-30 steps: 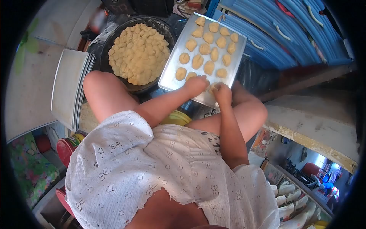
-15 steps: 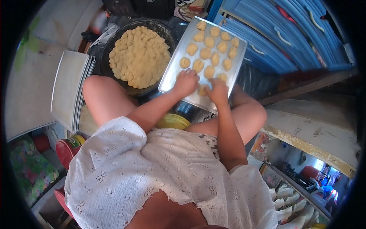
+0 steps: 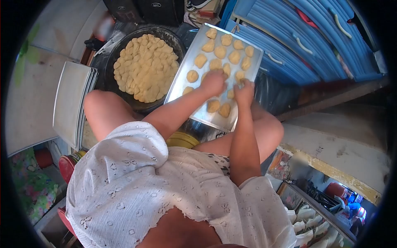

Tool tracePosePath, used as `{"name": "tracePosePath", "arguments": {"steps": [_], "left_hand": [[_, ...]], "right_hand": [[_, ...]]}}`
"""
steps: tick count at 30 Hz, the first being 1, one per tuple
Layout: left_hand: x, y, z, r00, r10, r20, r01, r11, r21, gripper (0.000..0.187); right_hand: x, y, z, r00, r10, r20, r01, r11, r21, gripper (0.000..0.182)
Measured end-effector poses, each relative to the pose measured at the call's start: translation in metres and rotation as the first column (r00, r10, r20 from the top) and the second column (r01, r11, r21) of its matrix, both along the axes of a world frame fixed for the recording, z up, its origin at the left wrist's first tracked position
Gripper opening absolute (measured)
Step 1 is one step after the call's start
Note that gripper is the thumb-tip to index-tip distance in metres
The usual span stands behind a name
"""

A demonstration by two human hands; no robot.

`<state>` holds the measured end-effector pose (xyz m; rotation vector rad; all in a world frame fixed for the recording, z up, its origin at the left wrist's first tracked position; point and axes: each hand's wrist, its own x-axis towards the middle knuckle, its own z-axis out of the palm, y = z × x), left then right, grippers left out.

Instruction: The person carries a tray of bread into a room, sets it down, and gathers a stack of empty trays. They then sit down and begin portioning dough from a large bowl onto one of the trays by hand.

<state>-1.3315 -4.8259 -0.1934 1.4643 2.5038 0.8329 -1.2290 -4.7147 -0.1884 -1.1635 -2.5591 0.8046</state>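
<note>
A silver baking tray [image 3: 178, 89] lies tilted between the knees, bearing rows of dough pieces [image 3: 220, 51]. Over its middle is my left hand [image 3: 214, 82], fingers curled down at a dough piece that they largely cover. My right hand [image 3: 244, 91] is near the tray's right edge, its fingertips bent at a dough piece [image 3: 240, 76]. Whether either hand grips a piece is hard to make out. Two pieces [image 3: 224, 110] lie at the tray's near end. Left of the tray, a round dark pan [image 3: 108, 78] holds a big heap of dough lumps [image 3: 144, 68].
Blue plastic drawers [image 3: 285, 45] stand at the upper right. A stack of flat trays [image 3: 71, 103] leans beside the left knee. A yellow-green bowl [image 3: 182, 140] sits between the legs. Black cases [image 3: 159, 12] are behind the pan, and a wooden ledge [image 3: 331, 153] runs along the right.
My left hand has moved right and inward over the tray. My right hand has shifted slightly up and right. More dough pieces show at the tray's near end, and the view has shifted a little.
</note>
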Motion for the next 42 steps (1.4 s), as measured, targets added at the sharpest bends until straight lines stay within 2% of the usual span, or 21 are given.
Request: {"name": "tracePosePath", "arguments": {"steps": [2, 3, 5, 7, 9, 11, 14, 16, 18, 19, 21, 23, 25, 27, 30, 33, 34, 36, 38, 39, 42], "left_hand": [[-0.01, 0.016, 0.003, 0.994, 0.084, -0.068, -0.082, 0.996, 0.034, 0.025], [-0.015, 0.025, 0.002, 0.977, 0.171, -0.131, -0.162, 0.984, 0.078, 0.026], [-0.022, 0.037, -0.005, 0.978, 0.135, -0.157, -0.128, 0.99, 0.051, 0.025], [-0.024, 0.05, -0.012, 0.969, -0.07, -0.236, 0.038, 0.99, -0.137, 0.022], [-0.021, 0.054, -0.017, 0.973, -0.092, -0.213, 0.067, 0.991, -0.12, 0.021], [-0.019, 0.05, -0.021, 0.976, -0.118, -0.184, 0.1, 0.989, -0.107, 0.02], [-0.018, 0.043, -0.017, 0.985, -0.079, -0.151, 0.072, 0.996, -0.054, 0.021], [-0.018, 0.024, -0.004, 0.986, 0.053, -0.16, -0.014, 0.972, 0.234, 0.024], [-0.027, -0.005, 0.006, 0.988, 0.124, -0.09, -0.111, 0.984, 0.139, 0.03], [-0.032, -0.021, 0.01, 0.989, 0.119, -0.088, -0.106, 0.985, 0.136, 0.03], [-0.037, -0.048, 0.014, 0.973, 0.231, -0.009, -0.231, 0.973, 0.023, 0.033], [-0.036, -0.061, 0.011, 0.976, 0.213, -0.034, -0.214, 0.977, -0.01, 0.033], [-0.035, -0.066, 0.008, 0.978, 0.2, -0.059, -0.202, 0.979, -0.038, 0.033], [-0.032, -0.063, 0.003, 0.995, 0.068, -0.073, -0.075, 0.991, -0.107, 0.033], [-0.029, -0.06, -0.003, 0.995, 0.048, -0.087, -0.056, 0.995, -0.086, 0.036], [-0.02, -0.064, -0.001, 0.976, 0.121, -0.179, -0.119, 0.993, 0.022, 0.035], [-0.014, -0.069, 0.005, 0.976, 0.121, -0.182, -0.118, 0.993, 0.026, 0.035], [0.003, -0.084, 0.015, 0.987, 0.046, -0.152, -0.061, 0.994, -0.095, 0.03], [0.018, -0.099, 0.014, 0.991, -0.011, -0.133, -0.011, 0.986, -0.167, 0.029], [0.022, -0.106, 0.011, 0.992, -0.066, -0.109, 0.038, 0.97, -0.24, 0.027], [0.021, -0.11, 0.003, 0.983, -0.082, -0.162, 0.042, 0.971, -0.235, 0.029]], "right_hand": [[-0.006, 0.006, -0.011, 0.958, 0.029, -0.285, 0.035, 0.975, 0.218, 0.035], [-0.008, 0.009, -0.021, 0.959, 0.026, -0.281, 0.037, 0.976, 0.214, 0.035], [-0.012, 0.015, -0.041, 0.967, 0.069, -0.247, -0.006, 0.97, 0.244, 0.038], [-0.014, 0.015, -0.034, 0.97, 0.047, -0.239, 0.004, 0.978, 0.21, 0.042], [-0.015, 0.012, -0.027, 0.99, -0.089, -0.109, 0.096, 0.993, 0.066, 0.045], [-0.015, 0.012, -0.031, 0.99, -0.089, -0.105, 0.097, 0.993, 0.069, 0.045], [-0.014, 0.009, -0.03, 0.991, -0.072, -0.11, 0.086, 0.989, 0.122, 0.042], [-0.013, 0.005, -0.016, 0.992, -0.061, -0.113, 0.079, 0.983, 0.163, 0.039], [-0.013, 0.001, 0.0, 0.968, 0.022, -0.251, 0.058, 0.95, 0.306, 0.031], [-0.014, 0.001, 0.001, 0.968, 0.016, -0.25, 0.063, 0.951, 0.304, 0.031], [-0.018, -0.002, 0.003, 0.969, 0.176, -0.171, -0.167, 0.984, 0.064, 0.027], [-0.019, -0.015, 0.005, 0.967, 0.201, -0.157, -0.191, 0.979, 0.075, 0.026], [-0.02, -0.029, 0.019, 0.958, 0.266, 0.103, -0.267, 0.964, -0.005, 0.025], [-0.019, -0.033, 0.004, 0.953, 0.295, 0.075, -0.299, 0.953, 0.048, 0.026], [-0.018, -0.032, -0.007, 0.932, 0.349, 0.095, -0.354, 0.934, 0.041, 0.029], [-0.016, -0.034, -0.011, 0.925, 0.379, -0.012, -0.379, 0.925, 0.035, 0.028], [-0.013, -0.041, -0.002, 0.921, 0.389, -0.026, -0.385, 0.917, 0.11, 0.026], [-0.007, -0.055, 0.017, 0.917, 0.398, -0.039, -0.385, 0.905, 0.182, 0.024], [-0.002, -0.068, 0.03, 0.835, 0.518, 0.185, -0.521, 0.853, -0.039, 0.024], [0.002, -0.073, 0.029, 0.836, 0.518, 0.181, -0.52, 0.853, -0.042, 0.024], [0.005, -0.083, 0.018, 0.733, 0.565, 0.38, -0.619, 0.785, 0.027, 0.029]]}}
